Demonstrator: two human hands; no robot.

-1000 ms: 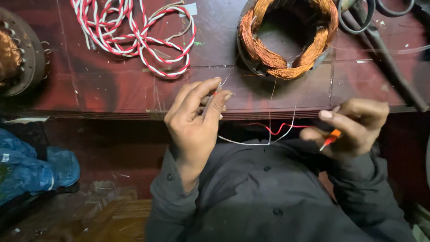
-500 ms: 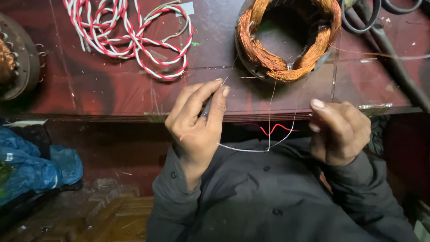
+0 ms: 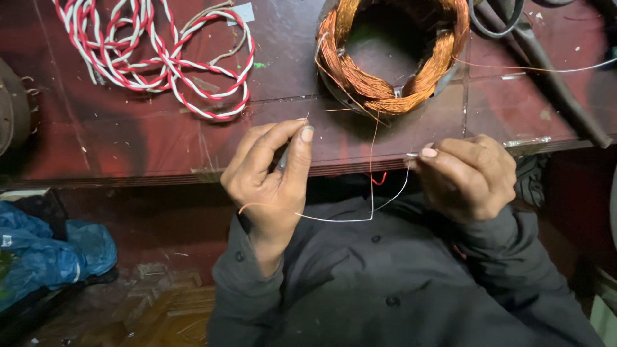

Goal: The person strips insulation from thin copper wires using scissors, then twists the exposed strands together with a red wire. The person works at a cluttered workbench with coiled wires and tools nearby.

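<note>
Since half a second ago the right hand point(image 3: 466, 175) has turned so that its fingertips point left toward the other hand, and the small orange-handled tool it held a second ago no longer shows. The thin white sleeved wire point(image 3: 360, 217) hangs in a shallow loop between the two hands, just below the front edge of the dark red wooden workbench point(image 3: 128, 141) and over the person's dark grey buttoned jacket point(image 3: 385, 283). Right thumb and forefinger are pinched together on one end of that wire. The left hand point(image 3: 270, 183) stands upright, thumb and forefinger pressed together on the other end, where a fine tip sticks up above the nails; the remaining fingers curl loosely. A bare copper strand point(image 3: 373, 154) drops from the wound copper coil in its round metal stator point(image 3: 392, 58) down to the loop, and a short piece of red wire point(image 3: 379, 180) shows beside it under the bench edge. Further left on the bench lies a tangled bundle of twisted red-and-white cable point(image 3: 154, 54). A dark grey cable point(image 3: 553, 83) runs across the right corner. A crumpled blue plastic bag point(image 3: 45, 250) sits on the floor at lower left.
</note>
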